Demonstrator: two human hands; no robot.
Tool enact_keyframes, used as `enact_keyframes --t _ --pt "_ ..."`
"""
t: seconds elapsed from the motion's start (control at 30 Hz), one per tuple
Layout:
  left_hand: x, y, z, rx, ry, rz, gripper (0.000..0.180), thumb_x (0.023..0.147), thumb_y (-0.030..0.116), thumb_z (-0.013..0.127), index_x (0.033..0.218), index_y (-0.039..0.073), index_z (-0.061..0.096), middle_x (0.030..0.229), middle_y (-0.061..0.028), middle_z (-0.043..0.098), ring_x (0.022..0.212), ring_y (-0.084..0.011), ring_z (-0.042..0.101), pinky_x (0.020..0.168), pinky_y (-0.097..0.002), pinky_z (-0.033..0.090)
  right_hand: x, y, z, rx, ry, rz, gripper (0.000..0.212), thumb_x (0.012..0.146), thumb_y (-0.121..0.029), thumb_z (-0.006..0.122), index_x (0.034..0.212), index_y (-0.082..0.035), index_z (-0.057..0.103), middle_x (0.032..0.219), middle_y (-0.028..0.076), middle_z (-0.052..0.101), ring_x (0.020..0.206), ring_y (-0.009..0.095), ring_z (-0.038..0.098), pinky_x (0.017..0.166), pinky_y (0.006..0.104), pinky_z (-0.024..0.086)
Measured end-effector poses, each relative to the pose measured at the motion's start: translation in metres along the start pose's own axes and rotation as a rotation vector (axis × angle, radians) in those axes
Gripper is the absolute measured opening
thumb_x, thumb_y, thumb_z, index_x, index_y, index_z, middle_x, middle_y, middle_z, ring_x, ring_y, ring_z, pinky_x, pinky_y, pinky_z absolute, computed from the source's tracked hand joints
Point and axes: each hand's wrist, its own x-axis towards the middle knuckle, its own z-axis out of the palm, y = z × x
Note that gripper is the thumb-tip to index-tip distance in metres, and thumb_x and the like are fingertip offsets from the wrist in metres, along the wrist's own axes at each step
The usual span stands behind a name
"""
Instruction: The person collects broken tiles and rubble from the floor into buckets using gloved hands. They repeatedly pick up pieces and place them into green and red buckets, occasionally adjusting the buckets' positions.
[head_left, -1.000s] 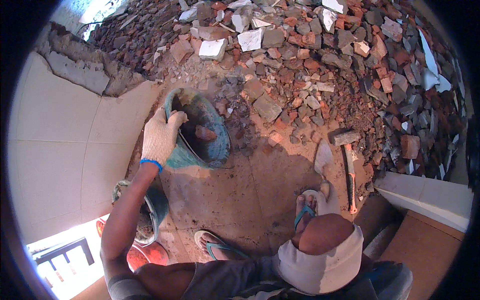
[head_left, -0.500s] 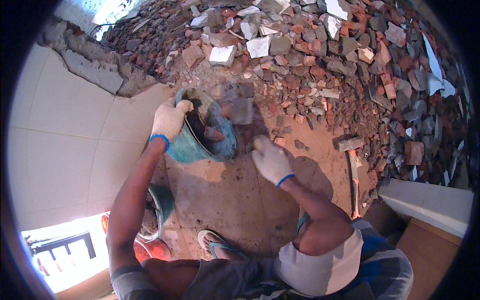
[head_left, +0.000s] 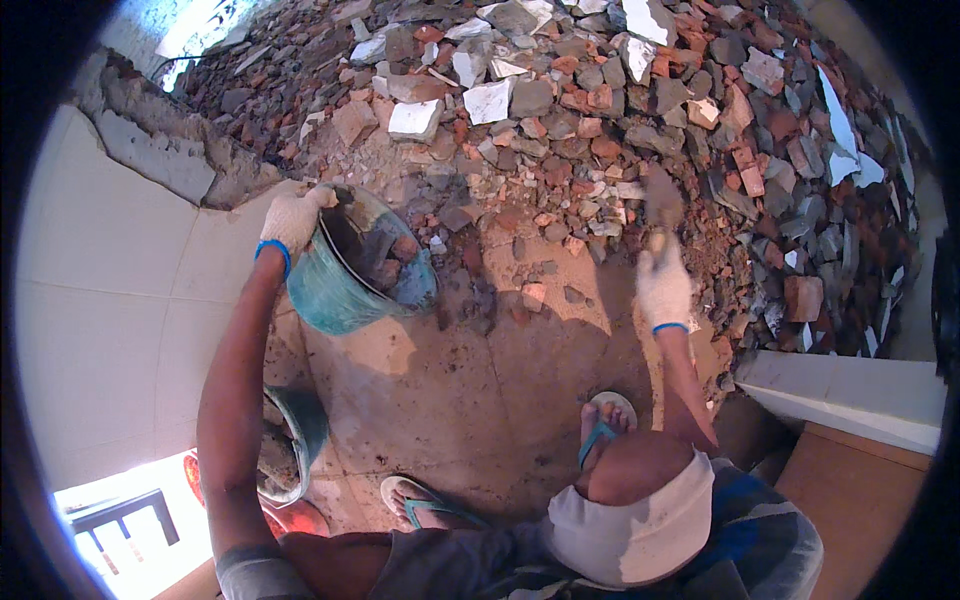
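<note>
My left hand point(head_left: 295, 220), in a pale glove with a blue cuff, is closed over the left rim of a tilted green bucket point(head_left: 335, 285). Dark soil and chunks of brick rubble point(head_left: 382, 258) lie inside the bucket, whose mouth faces up and to the right. At the rubble's near edge, my gloved right hand point(head_left: 663, 288) is smeared by motion. Its fingers look closed round the near end of a flat-bladed hand tool point(head_left: 663, 198), perhaps a trowel, whose brown blade points away from me. The tool's handle is mostly hidden by the glove.
A large heap of broken brick, concrete and tile point(head_left: 590, 100) fills the far side and right. A second green bucket point(head_left: 300, 440) stands near my left arm, beside something red point(head_left: 295, 518). Cream tiled wall point(head_left: 110, 300) lines the left; a low white ledge point(head_left: 850, 390) is at right.
My right hand has swung right with the tool, from beside the bucket to the rubble's edge. A hammer seen earlier is now behind my right hand and forearm. My left hand keeps the bucket rim.
</note>
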Motion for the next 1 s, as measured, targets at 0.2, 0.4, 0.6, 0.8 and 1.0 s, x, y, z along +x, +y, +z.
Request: enact_keyframes --t 0.2,0.4,0.6,0.8,1.0 --pt "0.022 -0.007 -0.004 -0.052 -0.058 -0.041 0.053 0.093 0.048 0.070 0.118 0.002 0.081 0.111 -0.0129 0.079 0.090 -0.0261 0.072 0.073 -0.0422 0.057 0.024 0.029 0.033 -0.152 -0.172 0.025 0.067 0.107 -0.033 0.066 0.165 -0.006 0.047 0.116 0.038 0.077 0.110 0.057 0.074 0.095 0.0639 0.059" --pt "0.030 -0.009 -0.001 -0.024 -0.012 0.023 0.055 0.089 0.048 0.074 0.112 -0.002 0.080 0.107 -0.0190 0.079 0.087 -0.0284 0.074 0.071 -0.0448 0.058 0.003 -0.002 0.069 0.063 -0.279 -0.040 0.059 0.105 -0.036 0.067 0.152 -0.003 0.058 0.123 0.037 0.075 0.118 0.057 0.071 0.100 0.0632 0.057" --pt "0.029 -0.016 0.010 0.030 0.021 0.036 0.049 0.090 0.047 0.072 0.108 0.002 0.081 0.101 -0.0149 0.077 0.084 -0.0271 0.073 0.067 -0.0452 0.058 -0.043 -0.079 0.097 0.260 -0.620 -0.161 0.049 0.104 -0.037 0.066 0.143 -0.008 0.064 0.119 0.034 0.076 0.113 0.057 0.072 0.097 0.0632 0.059" --pt "0.014 -0.016 0.010 0.093 0.073 0.160 0.049 0.090 0.047 0.073 0.110 0.003 0.081 0.092 -0.0136 0.075 0.076 -0.0264 0.069 0.063 -0.0421 0.055 -0.110 -0.174 0.098 0.335 -0.627 -0.657 0.042 0.105 -0.028 0.066 0.145 -0.015 0.066 0.116 0.024 0.077 0.101 0.049 0.076 0.087 0.0598 0.063" --pt "0.005 -0.014 0.000 0.001 0.119 0.134 0.052 0.088 0.046 0.075 0.107 -0.002 0.080 0.080 -0.0189 0.073 0.076 -0.0323 0.075 0.073 -0.0475 0.059 -0.090 -0.133 0.067 0.348 -0.494 -0.457 0.043 0.108 -0.029 0.065 0.147 -0.011 0.064 0.125 0.026 0.078 0.112 0.049 0.074 0.092 0.0551 0.063"
